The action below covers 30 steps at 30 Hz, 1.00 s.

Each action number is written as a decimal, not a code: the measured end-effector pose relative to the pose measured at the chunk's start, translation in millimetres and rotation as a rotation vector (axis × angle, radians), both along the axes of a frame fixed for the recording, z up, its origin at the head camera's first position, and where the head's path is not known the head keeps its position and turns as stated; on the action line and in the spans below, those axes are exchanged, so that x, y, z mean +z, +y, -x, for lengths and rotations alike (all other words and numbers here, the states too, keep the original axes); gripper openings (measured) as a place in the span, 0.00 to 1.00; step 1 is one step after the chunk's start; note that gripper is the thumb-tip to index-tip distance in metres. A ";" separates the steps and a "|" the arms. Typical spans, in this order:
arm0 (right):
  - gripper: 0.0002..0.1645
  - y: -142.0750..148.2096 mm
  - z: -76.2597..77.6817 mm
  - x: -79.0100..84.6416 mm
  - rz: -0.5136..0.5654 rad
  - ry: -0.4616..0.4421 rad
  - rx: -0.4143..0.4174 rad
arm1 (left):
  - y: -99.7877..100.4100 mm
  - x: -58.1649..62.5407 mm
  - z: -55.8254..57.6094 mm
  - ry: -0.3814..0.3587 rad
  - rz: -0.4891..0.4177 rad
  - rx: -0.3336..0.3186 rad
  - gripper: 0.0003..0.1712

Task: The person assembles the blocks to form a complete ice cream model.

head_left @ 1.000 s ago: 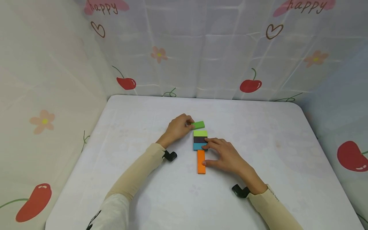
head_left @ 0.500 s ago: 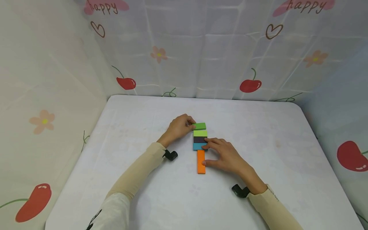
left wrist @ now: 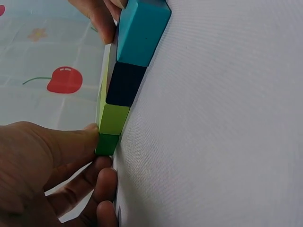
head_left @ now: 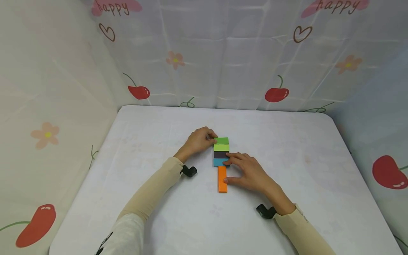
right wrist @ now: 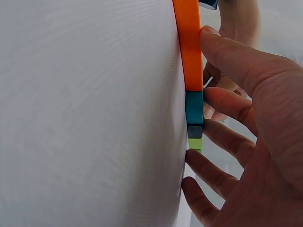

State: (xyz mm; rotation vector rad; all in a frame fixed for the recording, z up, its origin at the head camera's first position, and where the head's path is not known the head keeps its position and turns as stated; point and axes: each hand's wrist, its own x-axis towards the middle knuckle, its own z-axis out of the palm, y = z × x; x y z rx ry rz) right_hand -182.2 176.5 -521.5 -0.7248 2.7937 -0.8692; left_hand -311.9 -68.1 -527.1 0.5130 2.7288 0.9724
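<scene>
Several flat wooden blocks lie in a column on the table. A green block point(head_left: 222, 141) is farthest, against a lime block point(head_left: 221, 147), then a black block point(head_left: 220, 154) and a blue block point(head_left: 218, 162), all set crosswise. Below the blue one, an orange block point(head_left: 222, 183) points lengthwise toward me. My left hand point(head_left: 198, 141) pinches the green block's left end; in the left wrist view its thumb lies on that block point(left wrist: 107, 144). With spread fingers, my right hand point(head_left: 250, 171) rests on the column: thumb on orange, fingertips on blue and black.
A white-covered table point(head_left: 153, 127) extends around the blocks on all sides. Behind it and at both sides hang curtains point(head_left: 223, 53) printed with cherries, flowers and words. Each wrist carries a small black camera.
My left hand has brought the green block slightly nearer and straightened it, so the small gap to the lime block has closed. My right hand has stayed in place on the column.
</scene>
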 end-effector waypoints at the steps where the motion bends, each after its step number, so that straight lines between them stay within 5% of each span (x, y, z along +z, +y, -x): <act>1: 0.31 -0.1 0.0 0.3 0.000 -0.001 0.000 | -0.1 0.3 0.1 -0.003 0.000 0.000 0.12; 30: 0.32 1.4 3.1 -2.0 -0.005 -0.014 0.004 | -2.2 4.8 2.2 -0.019 -0.003 -0.039 0.12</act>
